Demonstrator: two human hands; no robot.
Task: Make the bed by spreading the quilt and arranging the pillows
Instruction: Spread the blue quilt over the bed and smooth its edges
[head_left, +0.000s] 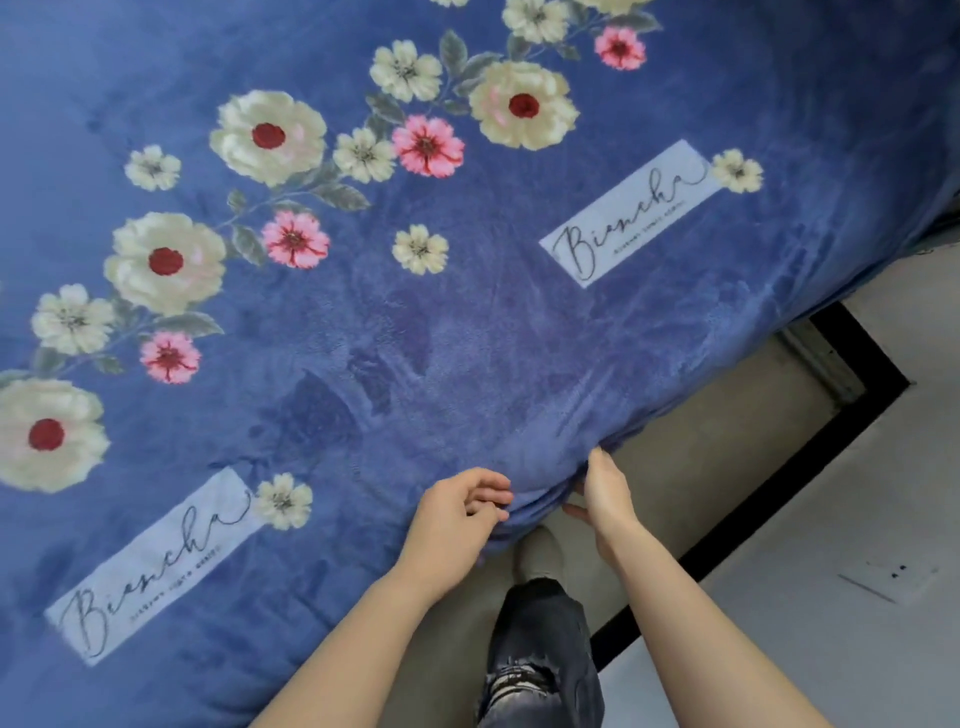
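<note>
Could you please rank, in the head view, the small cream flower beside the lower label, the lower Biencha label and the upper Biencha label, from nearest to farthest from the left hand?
From the left hand:
1. Small cream flower, just to its left on the quilt.
2. Lower Biencha label, farther left and lower.
3. Upper Biencha label, well above, toward the right.

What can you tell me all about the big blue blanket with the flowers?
The quilt looks soft and fleecy, deep blue, printed with cream and pink flowers and pale label patches bearing cursive writing. It lies spread nearly flat over the bed, filling most of the view. Its near edge bunches into folds where the left hand and right hand touch it, above the floor.
</note>
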